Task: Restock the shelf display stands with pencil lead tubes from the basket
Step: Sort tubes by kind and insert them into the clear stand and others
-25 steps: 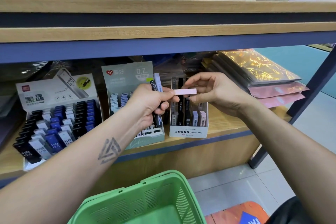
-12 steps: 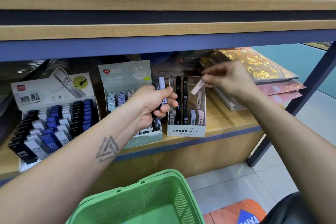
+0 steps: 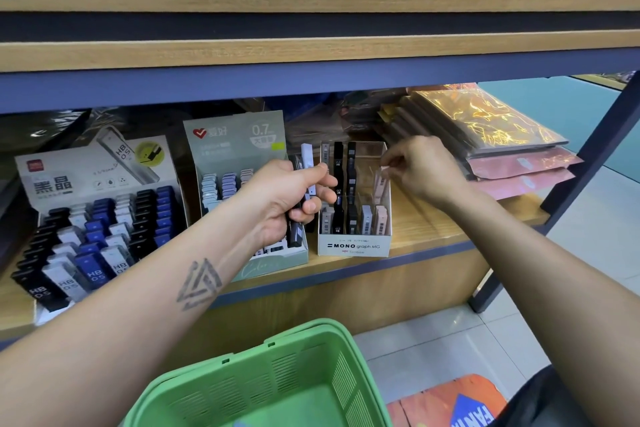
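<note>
My left hand (image 3: 287,198) grips a bundle of lead tubes in front of the shelf; a white tube (image 3: 307,156) sticks up from it and a black tube (image 3: 294,236) pokes out below. To its right stands the white MONO display stand (image 3: 353,246), holding black, grey and pink tubes in slots. My right hand (image 3: 422,170) reaches over the stand's back right corner and pinches the top of a pale pink lead tube (image 3: 380,185) standing upright in the rear right slot. The green basket (image 3: 304,385) sits below my arms; its contents are barely visible.
A green 0.7 display stand (image 3: 235,142) sits behind my left hand, and a large HB 0.5 stand (image 3: 86,177) stands at the left. Shiny packets (image 3: 485,121) are stacked at the right. The upper shelf board (image 3: 311,59) overhangs. A dark post (image 3: 588,163) borders the right.
My right hand took the pink tube from my left hand's bundle, carried it right and lowered it into the stand's rear right slot. My left hand stayed in place with its bundle.
</note>
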Available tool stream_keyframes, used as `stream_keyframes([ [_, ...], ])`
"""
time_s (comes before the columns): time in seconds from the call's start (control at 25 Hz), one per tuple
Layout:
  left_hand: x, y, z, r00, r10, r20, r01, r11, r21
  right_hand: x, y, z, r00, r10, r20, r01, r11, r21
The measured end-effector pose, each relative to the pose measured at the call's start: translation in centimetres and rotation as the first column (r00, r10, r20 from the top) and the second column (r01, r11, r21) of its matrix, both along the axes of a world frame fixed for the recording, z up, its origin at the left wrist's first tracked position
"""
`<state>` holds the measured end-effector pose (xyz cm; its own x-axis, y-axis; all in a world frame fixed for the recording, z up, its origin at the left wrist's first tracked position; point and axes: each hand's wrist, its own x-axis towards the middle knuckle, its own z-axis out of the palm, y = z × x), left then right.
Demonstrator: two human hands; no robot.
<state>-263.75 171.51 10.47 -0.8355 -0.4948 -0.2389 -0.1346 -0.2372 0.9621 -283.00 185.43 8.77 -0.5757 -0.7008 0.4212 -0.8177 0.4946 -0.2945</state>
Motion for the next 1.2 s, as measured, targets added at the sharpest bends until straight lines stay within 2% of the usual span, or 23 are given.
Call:
stream_keyframes([
  [0.12, 0.0, 0.0, 0.0, 1.0, -0.008, 0.004, 0.008, 1.0, 0.0, 0.2, -0.2, -0.6, 0.999, 0.013, -0.039, -0.012, 0.999, 0.035],
  [0.32, 0.0, 0.0, 0.0, 1.0, -0.023, 0.003, 0.023, 1.0, -0.002, 0.5, -0.9, -1.2, 0.981, -0.039, -0.191, 0.056, 0.995, 0.088],
  [0.52, 0.0, 0.1, -0.1, 0.999, -0.033, 0.003, 0.033, 0.999, -0.01, 0.5, -1.0, -2.4, 0.975, -0.07, -0.213, 0.088, 0.993, 0.077],
  [0.72, 0.1, 0.4, -0.2, 0.995, -0.1, 0.029, 0.099, 0.995, 0.005, 0.7, -0.6, -1.6, 0.993, -0.064, -0.103, 0.065, 0.998, 0.007],
  [0.76, 0.2, 0.5, -0.1, 0.991, -0.129, 0.032, 0.128, 0.991, 0.026, 1.0, -0.6, -1.3, 0.999, -0.03, -0.023, 0.029, 0.999, -0.043],
  [0.8, 0.3, 0.6, -0.1, 0.987, -0.16, 0.034, 0.158, 0.986, 0.045, 1.5, -0.7, -0.7, 0.991, 0.036, 0.13, -0.02, 0.992, -0.126],
  [0.84, 0.4, 0.6, 0.0, 0.981, -0.19, 0.038, 0.188, 0.98, 0.058, 2.2, -0.9, 0.0, 0.931, 0.146, 0.334, -0.074, 0.973, -0.22],
  [0.88, 0.6, 0.6, 0.0, 0.975, -0.22, 0.041, 0.217, 0.974, 0.068, 3.0, -1.0, 0.7, 0.809, 0.277, 0.519, -0.13, 0.944, -0.302],
  [0.92, 0.7, 0.6, -0.1, 0.968, -0.246, 0.042, 0.243, 0.967, 0.079, 3.7, -1.2, 1.1, 0.68, 0.379, 0.627, -0.18, 0.916, -0.358],
  [1.0, 0.9, 0.6, -0.2, 0.959, -0.281, 0.048, 0.276, 0.956, 0.097, 4.7, -1.6, 1.4, 0.525, 0.482, 0.701, -0.253, 0.875, -0.413],
  [1.08, 1.0, 0.5, -0.3, 0.955, -0.294, 0.05, 0.287, 0.952, 0.106, 5.1, -2.0, 1.3, 0.476, 0.531, 0.701, -0.261, 0.846, -0.464],
  [1.2, 1.2, 0.0, -0.2, 0.957, -0.286, 0.039, 0.278, 0.951, 0.138, 4.7, -2.2, 1.1, 0.426, 0.542, 0.725, -0.177, 0.835, -0.52],
])
